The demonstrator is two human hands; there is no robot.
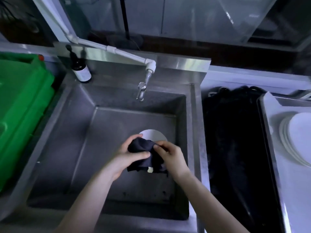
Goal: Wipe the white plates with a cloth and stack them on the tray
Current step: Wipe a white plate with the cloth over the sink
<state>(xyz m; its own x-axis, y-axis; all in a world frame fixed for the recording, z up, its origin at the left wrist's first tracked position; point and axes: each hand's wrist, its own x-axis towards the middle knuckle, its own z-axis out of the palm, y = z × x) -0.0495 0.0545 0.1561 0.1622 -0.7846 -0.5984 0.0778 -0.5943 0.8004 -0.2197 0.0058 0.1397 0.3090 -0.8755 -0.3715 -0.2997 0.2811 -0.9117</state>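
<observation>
Gripping one crumpled dark cloth [143, 149], left hand [129, 154] and right hand [172, 157] — white plate [153, 134] half-hidden behind.

I see both hands over the sink [104, 125]. Left hand [127, 157] grips the dark cloth [141, 147]; right hand [171, 157] pinches its top edge. White plate [154, 135] partly hidden behind the cloth. Plate stack [299, 132] on the tray [277, 174], far right.

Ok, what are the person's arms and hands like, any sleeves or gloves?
The left hand and right hand are bare, with no gloves; no watch, bracelet or ring shows. Both arms are uncovered to the frame's edge, with no sleeve in view.
</observation>
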